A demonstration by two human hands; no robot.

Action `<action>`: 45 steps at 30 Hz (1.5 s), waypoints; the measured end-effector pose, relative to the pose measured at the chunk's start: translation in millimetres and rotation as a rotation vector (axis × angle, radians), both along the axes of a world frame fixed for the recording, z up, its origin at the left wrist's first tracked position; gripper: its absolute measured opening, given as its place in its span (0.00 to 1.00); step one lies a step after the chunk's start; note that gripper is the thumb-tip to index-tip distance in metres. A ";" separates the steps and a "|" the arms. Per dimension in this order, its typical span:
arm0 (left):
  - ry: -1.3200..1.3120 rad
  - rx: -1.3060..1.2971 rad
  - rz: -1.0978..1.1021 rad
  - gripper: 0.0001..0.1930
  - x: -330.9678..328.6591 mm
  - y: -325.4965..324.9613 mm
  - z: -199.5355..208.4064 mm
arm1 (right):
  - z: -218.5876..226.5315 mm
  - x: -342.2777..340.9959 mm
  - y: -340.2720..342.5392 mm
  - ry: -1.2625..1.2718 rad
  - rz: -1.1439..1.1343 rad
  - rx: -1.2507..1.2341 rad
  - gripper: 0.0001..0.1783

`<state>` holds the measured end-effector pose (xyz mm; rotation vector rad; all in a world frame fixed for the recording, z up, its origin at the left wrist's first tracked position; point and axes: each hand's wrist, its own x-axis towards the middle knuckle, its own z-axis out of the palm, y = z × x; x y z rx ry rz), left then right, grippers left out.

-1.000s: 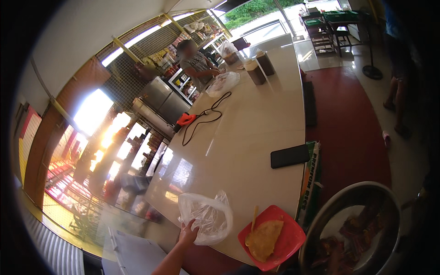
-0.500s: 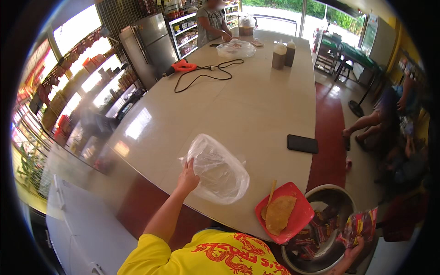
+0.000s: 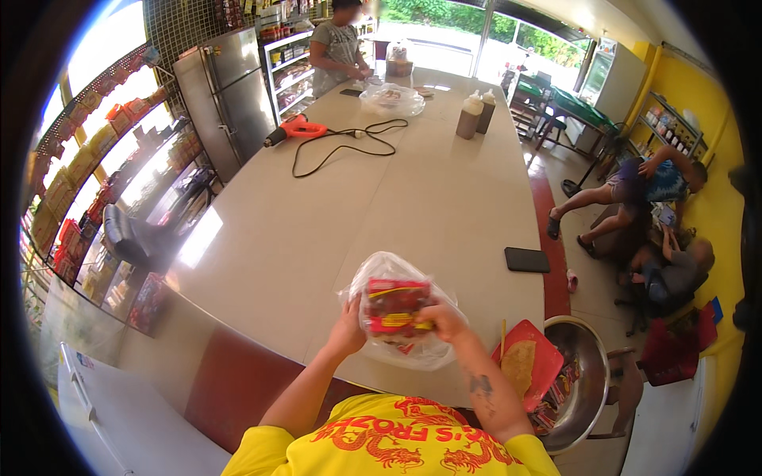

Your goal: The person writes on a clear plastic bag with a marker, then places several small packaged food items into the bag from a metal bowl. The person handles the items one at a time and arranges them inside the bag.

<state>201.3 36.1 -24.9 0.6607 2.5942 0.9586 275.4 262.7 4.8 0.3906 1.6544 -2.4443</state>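
A clear plastic bag (image 3: 381, 268) lies at the near side of the table, its mouth spread. My left hand (image 3: 347, 327) is closed on the bag's left edge. Over the bag, my right hand (image 3: 444, 319) grips a red and yellow packet (image 3: 399, 297) of dark contents. The packet is a little smeared by motion, and part of the bag is hidden beneath it. To the right stands a steel bowl (image 3: 601, 357) with several similar packets (image 3: 568, 382) in it. A red tray (image 3: 548, 358) beside the bowl bears a tan half-round piece (image 3: 518, 366) and a wooden stick (image 3: 503, 337).
A black phone (image 3: 526, 259) lies near the table's right edge. Farther off are an orange heat gun (image 3: 298, 128) with its cord, two squeeze bottles (image 3: 468, 117) and another plastic bag (image 3: 393, 101). A person (image 3: 337, 55) stands at the far left; others sit at right.
My right hand has brought the packet from above the steel bowl leftward to the plastic bag. My left hand stays at the bag's edge. The view has shifted slightly.
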 end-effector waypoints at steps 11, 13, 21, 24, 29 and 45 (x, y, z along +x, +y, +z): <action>0.055 0.234 -0.009 0.43 7.3 -27.1 5.8 | 38.5 1.8 -7.9 -0.124 -0.044 0.549 0.53; 0.121 0.266 -0.060 0.41 4.1 -18.2 17.8 | 64.2 13.5 -11.0 0.033 -0.086 0.346 0.59; 0.081 0.098 -0.158 0.39 -42.1 -21.9 11.5 | 108.1 109.4 40.6 0.225 -0.476 0.501 0.35; -0.058 0.115 -0.113 0.42 -50.8 -35.2 4.1 | 95.9 174.2 70.6 0.289 -0.759 0.385 0.21; -0.128 0.161 0.020 0.44 -40.4 -23.6 15.5 | 12.5 318.3 176.7 0.094 -1.614 0.202 0.11; -0.059 -0.349 0.441 0.31 31.5 -16.2 21.2 | -416.4 504.2 203.5 -0.772 -1.565 -0.759 0.15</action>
